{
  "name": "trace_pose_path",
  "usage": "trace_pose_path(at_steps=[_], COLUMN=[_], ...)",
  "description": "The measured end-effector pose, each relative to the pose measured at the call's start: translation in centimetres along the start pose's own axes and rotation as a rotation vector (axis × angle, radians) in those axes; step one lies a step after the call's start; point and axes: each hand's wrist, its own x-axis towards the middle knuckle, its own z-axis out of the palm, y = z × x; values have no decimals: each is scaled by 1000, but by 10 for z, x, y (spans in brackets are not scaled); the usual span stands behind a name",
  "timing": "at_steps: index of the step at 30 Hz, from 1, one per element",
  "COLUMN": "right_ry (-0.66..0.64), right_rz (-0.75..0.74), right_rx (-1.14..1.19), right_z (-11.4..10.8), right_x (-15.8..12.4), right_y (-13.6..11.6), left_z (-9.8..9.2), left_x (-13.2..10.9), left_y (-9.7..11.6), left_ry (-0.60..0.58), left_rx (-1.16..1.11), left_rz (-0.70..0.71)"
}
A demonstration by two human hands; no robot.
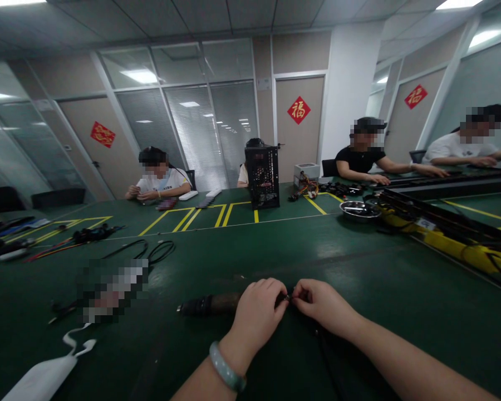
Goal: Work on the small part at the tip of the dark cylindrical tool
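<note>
A dark stick-shaped tool that looks like an electric screwdriver lies on the green table, its black nose and small metal tip pointing left. Over its rear end is my left hand, closed, with thumb and fingertips drawn together around that end. My right hand is pinched shut just beside it, fingertips nearly touching those of the left. Between them a tiny shiny part shows, too small to name. A black cable runs from beneath my right hand toward the front edge; the fingers hide where it meets the tool.
To the left lie a looped black cord, a blurred-out badge-like item and a white strap with a white object. Farther off are a black computer case, a metal bowl and a yellow-and-black rail. Several people sit across the table.
</note>
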Motion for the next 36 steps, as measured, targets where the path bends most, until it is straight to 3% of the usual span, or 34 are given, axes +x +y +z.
trace_pose_path(at_steps=[36], right_ry=[-14], right_rz=[2], right_rx=[23], right_z=[0], right_x=[0], right_y=[1], left_z=[-1], left_x=[1], left_y=[2], left_ry=[-3], left_rx=[-2], left_rz=[9])
